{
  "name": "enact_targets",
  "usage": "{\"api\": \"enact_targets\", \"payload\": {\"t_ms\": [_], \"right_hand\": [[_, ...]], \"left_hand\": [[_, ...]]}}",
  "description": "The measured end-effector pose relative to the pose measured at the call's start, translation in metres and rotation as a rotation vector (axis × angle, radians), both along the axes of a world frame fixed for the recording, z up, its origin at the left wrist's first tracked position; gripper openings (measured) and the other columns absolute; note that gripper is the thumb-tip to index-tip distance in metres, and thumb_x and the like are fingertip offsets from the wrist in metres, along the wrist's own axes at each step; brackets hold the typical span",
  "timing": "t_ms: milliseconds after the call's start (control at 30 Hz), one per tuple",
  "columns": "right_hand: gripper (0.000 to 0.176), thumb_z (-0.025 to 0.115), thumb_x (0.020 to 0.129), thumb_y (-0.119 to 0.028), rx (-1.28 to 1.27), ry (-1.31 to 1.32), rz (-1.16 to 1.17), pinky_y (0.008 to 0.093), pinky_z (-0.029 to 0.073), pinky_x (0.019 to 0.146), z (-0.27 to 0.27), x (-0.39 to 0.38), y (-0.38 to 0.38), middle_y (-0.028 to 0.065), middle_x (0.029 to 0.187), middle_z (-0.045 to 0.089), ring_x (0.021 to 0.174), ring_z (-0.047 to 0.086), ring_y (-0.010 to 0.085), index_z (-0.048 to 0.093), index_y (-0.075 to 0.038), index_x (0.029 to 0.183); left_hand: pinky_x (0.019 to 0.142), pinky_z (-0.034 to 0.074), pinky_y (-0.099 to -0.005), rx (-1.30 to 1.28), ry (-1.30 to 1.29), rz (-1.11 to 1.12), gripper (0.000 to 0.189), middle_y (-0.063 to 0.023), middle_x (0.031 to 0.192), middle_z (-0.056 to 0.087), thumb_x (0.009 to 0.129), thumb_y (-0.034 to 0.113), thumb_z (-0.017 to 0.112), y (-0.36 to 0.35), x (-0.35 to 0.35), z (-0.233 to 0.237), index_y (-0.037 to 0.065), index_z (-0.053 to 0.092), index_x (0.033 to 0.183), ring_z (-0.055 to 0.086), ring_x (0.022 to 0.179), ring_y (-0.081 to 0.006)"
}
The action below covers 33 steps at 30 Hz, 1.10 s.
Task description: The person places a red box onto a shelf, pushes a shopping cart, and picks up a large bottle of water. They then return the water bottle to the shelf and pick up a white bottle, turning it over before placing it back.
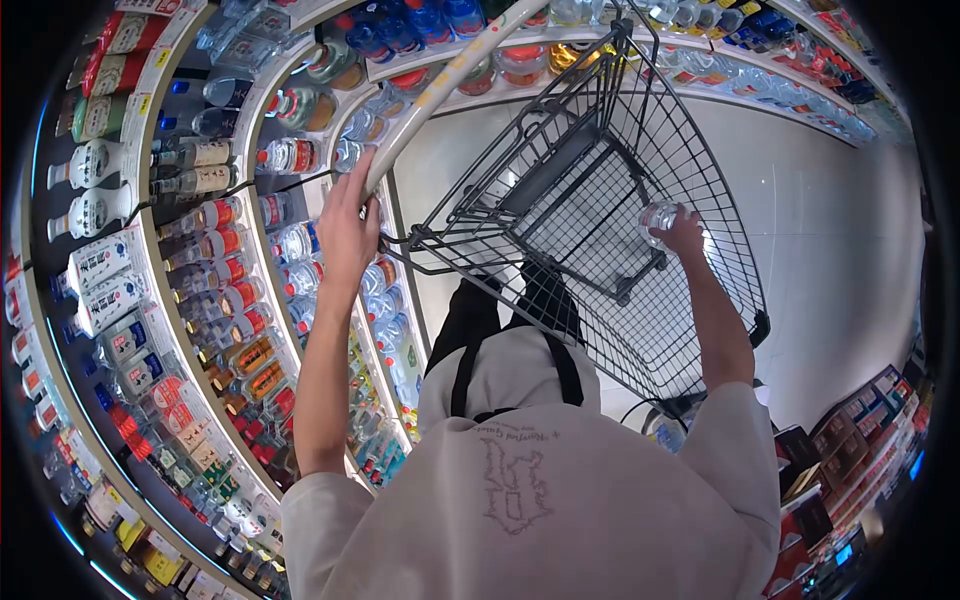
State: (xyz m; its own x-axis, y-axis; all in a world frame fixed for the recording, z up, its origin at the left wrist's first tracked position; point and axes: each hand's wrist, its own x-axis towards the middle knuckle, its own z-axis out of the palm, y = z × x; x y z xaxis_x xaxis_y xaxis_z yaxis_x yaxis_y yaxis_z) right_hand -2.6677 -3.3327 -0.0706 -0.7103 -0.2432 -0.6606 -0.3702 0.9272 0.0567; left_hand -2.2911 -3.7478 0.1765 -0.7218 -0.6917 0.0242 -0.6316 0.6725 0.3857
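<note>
My right hand [683, 233] reaches over the wire shopping cart [722, 290] and is closed around a clear bottle [655, 217]. The bottle overlaps the cart's mesh bottom in this view, its end pointing left from my fingers. My left hand [348, 222] is wrapped around the near end of the cart's pale push handle [440, 85], which has yellow markings. The cart's basket is dark grey wire, with a solid grey panel [560, 170] near the handle side. No other goods show in it.
Curved store shelves [160, 190] stacked with bottles and boxes run close along the left. More bottles line a shelf [700, 70] at the top. Pale tiled floor [840, 230] stretches to the right of the cart. Dark boxes [860, 440] stand on a shelf at lower right.
</note>
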Motion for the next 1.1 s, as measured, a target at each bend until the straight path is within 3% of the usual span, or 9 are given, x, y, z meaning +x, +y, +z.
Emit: {"api": "enact_targets", "payload": {"t_ms": [167, 200, 233, 333, 467, 767, 833, 933, 1100], "right_hand": [[0.130, 0.089, 0.067, -0.058, 0.314, -0.101, 0.464, 0.0504, 0.057, 0.095, 0.001, -0.014, -0.001, 0.0242, 0.131, 0.064, 0.121, 0.066, 0.0376, 0.019, -0.006, 0.164], [0.109, 0.088, 0.069, -0.053, 0.378, -0.035, 0.512, 0.0451, 0.060, 0.089, 0.005, -0.013, 0.000, 0.0167, 0.113, 0.074, 0.107, 0.073, 0.0310, 0.043, -0.002, 0.154], [0.109, 0.088, 0.069, -0.053, 0.380, -0.038, 0.519, 0.0451, 0.060, 0.089, -0.006, -0.020, 0.003, 0.0167, 0.113, 0.074, 0.107, 0.073, 0.0310, 0.043, -0.002, 0.154], [0.049, 0.084, 0.074, -0.052, 0.426, -0.046, 0.555, 0.0377, 0.061, 0.082, -0.022, -0.034, 0.019, 0.0076, 0.097, 0.078, 0.090, 0.077, 0.0245, 0.079, -0.009, 0.099], [0.059, 0.078, 0.079, -0.064, 0.303, -0.081, 0.629, 0.0384, 0.060, 0.080, -0.008, -0.032, 0.028, 0.0077, 0.099, 0.078, 0.094, 0.077, 0.0249, 0.078, -0.010, 0.102], [0.057, 0.070, 0.085, -0.059, 0.225, -0.196, 0.746, 0.0423, 0.058, 0.087, -0.003, -0.028, 0.028, 0.0122, 0.100, 0.078, 0.098, 0.075, 0.0299, 0.078, -0.007, 0.105], [0.064, 0.062, 0.090, -0.064, 0.271, -0.351, 0.583, 0.0435, 0.055, 0.092, 0.021, -0.020, 0.014, 0.0143, 0.108, 0.075, 0.105, 0.072, 0.0315, 0.073, -0.005, 0.111], [0.073, 0.059, 0.091, -0.069, 0.202, -0.390, 0.554, 0.0446, 0.054, 0.094, 0.025, -0.019, 0.014, 0.0182, 0.107, 0.075, 0.107, 0.071, 0.0349, 0.071, -0.001, 0.115], [0.076, 0.054, 0.094, -0.070, 0.163, -0.433, 0.560, 0.0460, 0.054, 0.092, 0.029, -0.010, -0.006, 0.0201, 0.105, 0.075, 0.104, 0.071, 0.0369, 0.074, 0.002, 0.107]], "left_hand": [[0.085, 0.053, -0.0476, -0.086, 0.025, -0.054, 0.074, -0.0144, 0.106, 0.065, 0.086, -0.001, 0.068, -0.012, -0.018, -0.008, 0.024, 0.050, 0.153, 0.065, 0.095, -0.0368], [0.085, 0.053, -0.0472, -0.065, 0.007, -0.047, 0.074, -0.0141, 0.107, 0.066, 0.086, 0.000, 0.069, -0.014, -0.022, -0.007, 0.026, 0.050, 0.153, 0.066, 0.095, -0.0361], [0.085, 0.054, -0.0468, -0.043, -0.013, -0.038, 0.074, -0.0138, 0.108, 0.066, 0.087, 0.001, 0.069, -0.015, -0.026, -0.005, 0.027, 0.049, 0.153, 0.066, 0.096, -0.0353], [0.089, 0.054, -0.0455, -0.009, -0.014, -0.033, 0.071, -0.0144, 0.114, 0.067, 0.088, 0.002, 0.068, -0.020, -0.034, -0.006, 0.027, 0.051, 0.152, 0.067, 0.102, -0.0356], [0.094, 0.054, -0.0440, -0.031, 0.039, -0.059, 0.067, -0.0149, 0.123, 0.069, 0.088, 0.004, 0.070, -0.025, -0.047, -0.008, 0.027, 0.054, 0.149, 0.067, 0.110, -0.0362], [0.093, 0.054, -0.0441, -0.055, 0.077, -0.158, 0.067, -0.0148, 0.121, 0.070, 0.088, 0.006, 0.070, -0.041, -0.077, -0.020, 0.027, 0.054, 0.149, 0.067, 0.109, -0.0364], [0.081, 0.055, -0.0458, -0.108, 0.111, -0.235, 0.069, -0.0099, 0.097, 0.065, 0.087, 0.007, 0.069, -0.044, -0.085, -0.021, 0.029, 0.052, 0.150, 0.066, 0.094, -0.0324], [0.088, 0.054, -0.0465, -0.082, 0.058, -0.218, 0.069, -0.0125, 0.111, 0.069, 0.089, 0.008, 0.069, -0.043, -0.098, -0.020, 0.030, 0.050, 0.152, 0.067, 0.102, -0.0361], [0.083, 0.055, -0.0465, -0.163, 0.149, -0.256, 0.070, -0.0096, 0.107, 0.068, 0.088, 0.008, 0.069, -0.043, -0.113, -0.032, 0.030, 0.050, 0.151, 0.067, 0.097, -0.0344]]}}
